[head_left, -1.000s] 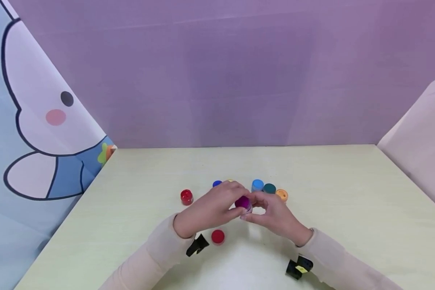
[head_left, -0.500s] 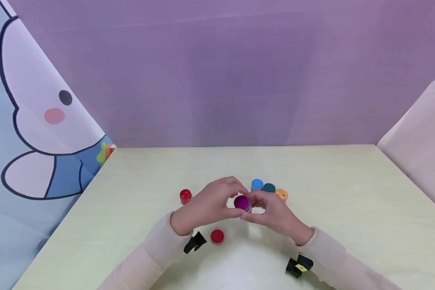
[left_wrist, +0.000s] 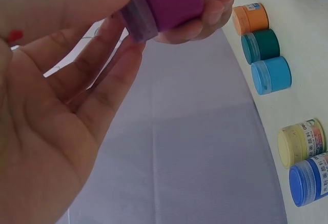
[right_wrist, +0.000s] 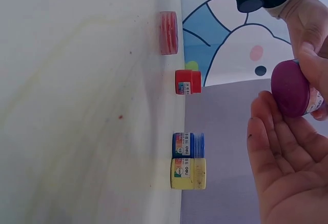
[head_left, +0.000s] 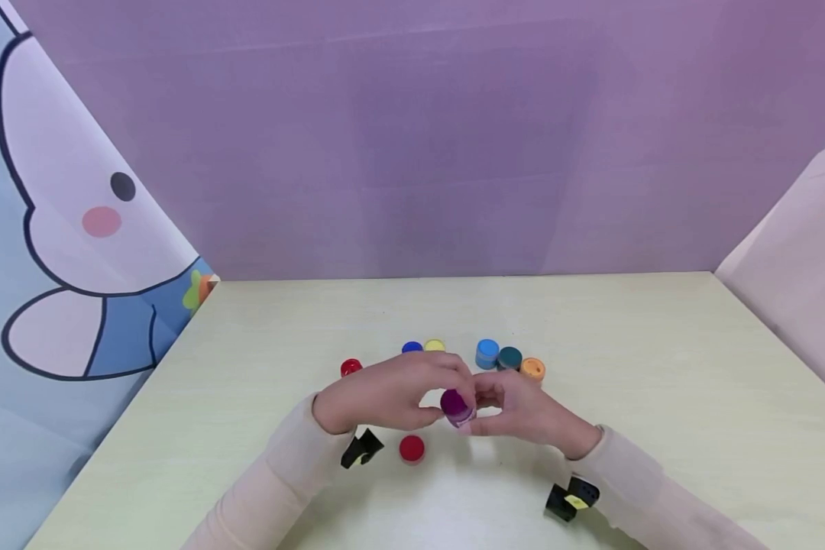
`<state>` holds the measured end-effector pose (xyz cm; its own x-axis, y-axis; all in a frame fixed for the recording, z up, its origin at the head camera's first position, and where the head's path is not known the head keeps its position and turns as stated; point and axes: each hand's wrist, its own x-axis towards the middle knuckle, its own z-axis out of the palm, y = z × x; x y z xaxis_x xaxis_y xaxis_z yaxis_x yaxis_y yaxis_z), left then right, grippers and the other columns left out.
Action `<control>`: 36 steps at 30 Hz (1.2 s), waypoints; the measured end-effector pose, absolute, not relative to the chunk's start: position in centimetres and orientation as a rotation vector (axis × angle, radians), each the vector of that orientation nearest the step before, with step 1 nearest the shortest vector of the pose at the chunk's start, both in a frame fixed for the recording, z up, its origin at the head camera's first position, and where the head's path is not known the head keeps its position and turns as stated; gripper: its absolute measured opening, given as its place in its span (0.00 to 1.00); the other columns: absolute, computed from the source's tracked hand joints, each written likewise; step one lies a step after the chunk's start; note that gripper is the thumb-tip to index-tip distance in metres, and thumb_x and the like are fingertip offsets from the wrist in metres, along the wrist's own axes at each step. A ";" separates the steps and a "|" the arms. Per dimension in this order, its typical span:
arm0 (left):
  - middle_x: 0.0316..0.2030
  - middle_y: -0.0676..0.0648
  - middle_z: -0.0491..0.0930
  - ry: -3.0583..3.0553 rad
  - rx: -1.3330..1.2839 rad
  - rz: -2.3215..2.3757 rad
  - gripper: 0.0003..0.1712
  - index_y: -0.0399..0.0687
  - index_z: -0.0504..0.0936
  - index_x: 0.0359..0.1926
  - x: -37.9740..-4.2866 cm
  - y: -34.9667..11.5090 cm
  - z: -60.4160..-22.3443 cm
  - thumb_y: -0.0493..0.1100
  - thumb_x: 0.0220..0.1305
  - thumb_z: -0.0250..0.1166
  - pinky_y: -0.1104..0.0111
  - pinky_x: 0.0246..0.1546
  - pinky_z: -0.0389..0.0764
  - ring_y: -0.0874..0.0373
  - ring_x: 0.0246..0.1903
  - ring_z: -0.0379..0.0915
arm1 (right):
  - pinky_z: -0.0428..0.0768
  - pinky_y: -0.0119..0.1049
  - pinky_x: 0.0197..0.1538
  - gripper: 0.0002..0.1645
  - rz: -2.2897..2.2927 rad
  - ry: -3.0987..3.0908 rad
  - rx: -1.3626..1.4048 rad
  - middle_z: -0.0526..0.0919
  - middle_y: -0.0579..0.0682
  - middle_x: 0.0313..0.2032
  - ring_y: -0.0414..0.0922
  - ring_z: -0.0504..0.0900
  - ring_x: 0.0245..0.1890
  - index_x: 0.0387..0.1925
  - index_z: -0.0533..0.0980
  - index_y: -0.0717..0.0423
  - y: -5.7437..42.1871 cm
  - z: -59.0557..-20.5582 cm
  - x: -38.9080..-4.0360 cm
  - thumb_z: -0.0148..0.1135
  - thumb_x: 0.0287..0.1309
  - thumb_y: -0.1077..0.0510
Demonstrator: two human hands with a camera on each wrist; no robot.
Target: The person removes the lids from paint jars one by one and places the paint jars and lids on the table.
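Between my hands, a purple paint jar (head_left: 457,408) is held up and tilted, its dark purple lid end (right_wrist: 289,88) towards my left side. My right hand (head_left: 519,410) grips the jar's body between thumb and fingers. My left hand (head_left: 399,389) pinches the translucent-edged lid (left_wrist: 138,16), thumb on one side and fingertips on the other, as the left wrist view shows. A round red piece (head_left: 412,449) with a streaked side lies on the table below the hands.
Behind the hands on the pale table (head_left: 632,336) stand blue (head_left: 412,347), yellow (head_left: 435,345), light blue (head_left: 486,353), dark green (head_left: 509,357) and orange (head_left: 532,369) paint jars. A red jar (right_wrist: 188,82) stands at the left, partly hidden by my left hand in the head view.
Both hands and the purple jar have come slightly lower and nearer to me. My left thumb and wrist have shifted left, and the blue and yellow jars show again behind the hand.
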<state>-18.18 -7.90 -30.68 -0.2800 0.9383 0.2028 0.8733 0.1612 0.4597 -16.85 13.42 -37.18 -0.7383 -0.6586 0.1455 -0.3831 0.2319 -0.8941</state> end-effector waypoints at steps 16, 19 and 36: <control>0.41 0.52 0.75 2.333 1.737 0.690 0.13 0.46 0.79 0.41 -18.0 -7.8 -30.6 0.36 0.53 0.66 0.80 0.44 0.68 0.67 0.41 0.68 | 0.75 0.41 0.46 0.17 -1.452 2.317 -1.022 0.80 0.41 0.38 0.40 0.79 0.38 0.42 0.75 0.50 13.3 -37.7 -16.8 0.66 0.49 0.53; 0.40 0.52 0.76 2.377 1.718 0.678 0.13 0.45 0.79 0.42 -18.0 -7.8 -30.6 0.38 0.53 0.66 0.80 0.42 0.69 0.67 0.40 0.68 | 0.75 0.40 0.46 0.17 -1.458 2.331 -1.008 0.80 0.42 0.38 0.40 0.78 0.38 0.42 0.75 0.52 13.3 -37.8 -16.8 0.66 0.49 0.54; 0.31 0.61 0.76 2.619 1.437 0.787 0.13 0.49 0.81 0.40 -17.1 -7.2 -30.7 0.39 0.50 0.67 0.79 0.35 0.70 0.68 0.33 0.68 | 0.75 0.39 0.46 0.18 -1.525 2.402 -1.034 0.80 0.41 0.38 0.40 0.78 0.38 0.43 0.75 0.49 13.0 -38.0 -16.8 0.66 0.49 0.53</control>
<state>-17.10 -7.17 -30.66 -0.5662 0.8015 0.1925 0.7748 0.4379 0.4559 -16.84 12.96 -37.99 -0.7608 -0.5978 0.2525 -0.4829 0.2615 -0.8357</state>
